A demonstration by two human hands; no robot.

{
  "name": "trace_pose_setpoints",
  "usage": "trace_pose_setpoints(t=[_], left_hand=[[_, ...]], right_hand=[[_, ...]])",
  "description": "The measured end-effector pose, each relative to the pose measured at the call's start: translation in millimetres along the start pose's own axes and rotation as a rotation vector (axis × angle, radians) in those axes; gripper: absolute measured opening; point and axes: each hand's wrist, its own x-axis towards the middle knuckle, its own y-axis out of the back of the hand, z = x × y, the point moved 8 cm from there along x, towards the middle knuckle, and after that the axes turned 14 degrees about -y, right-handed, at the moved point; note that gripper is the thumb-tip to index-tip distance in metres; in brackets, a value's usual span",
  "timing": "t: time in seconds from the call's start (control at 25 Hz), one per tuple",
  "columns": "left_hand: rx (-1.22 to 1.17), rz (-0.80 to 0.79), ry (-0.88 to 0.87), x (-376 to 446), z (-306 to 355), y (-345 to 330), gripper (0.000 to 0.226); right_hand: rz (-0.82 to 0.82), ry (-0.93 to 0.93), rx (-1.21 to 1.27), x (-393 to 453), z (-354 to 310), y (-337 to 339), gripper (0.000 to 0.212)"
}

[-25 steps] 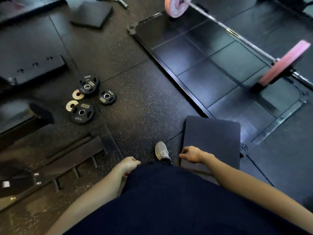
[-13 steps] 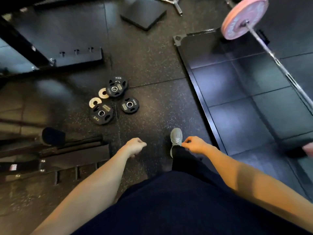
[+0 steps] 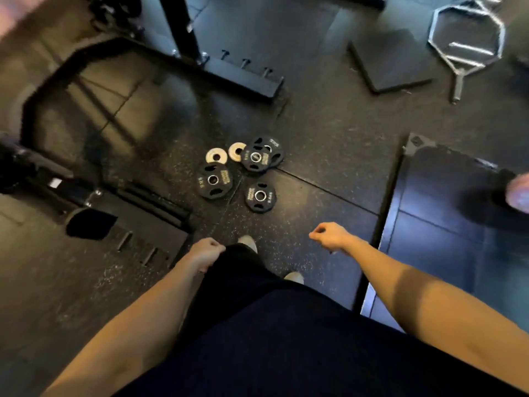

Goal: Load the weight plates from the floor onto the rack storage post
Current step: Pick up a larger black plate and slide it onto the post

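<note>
Black round rubber-coated weight plates (image 3: pixel 214 180) and two small pale discs (image 3: pixel 216 156) lying on speckled floor, ahead of feet. Left hand (image 3: pixel 205 252) and right hand (image 3: pixel 329 234) loosely curled, holding nothing. Probably heavy, stiff; best gripped through rim cut-outs.

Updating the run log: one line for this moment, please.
phase: approach | weight plates: on floor, untouched | left hand: holds nothing | right hand: holds nothing

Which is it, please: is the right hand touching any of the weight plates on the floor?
Apart. The head view shows the right hand empty, with bare floor between it and the nearest plate.
</note>
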Motion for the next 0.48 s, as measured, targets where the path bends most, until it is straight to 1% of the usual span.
trace_pose_setpoints(t=[0.16,0.28,0.48], left_hand=[[-0.153,-0.036,0.12,51,-13,20,0.023],[-0.244,0.022,0.141,94,-2,58,0.023],[-0.189,0.019,0.147,167,27,132,0.028]], right_hand=[[-0.005,0.045,-0.12,47,-86,49,0.03],[-0.015,0.053,-0.161,84,-151,74,0.029],[-0.074,0.021,-0.253,150,-265,95,0.03]])
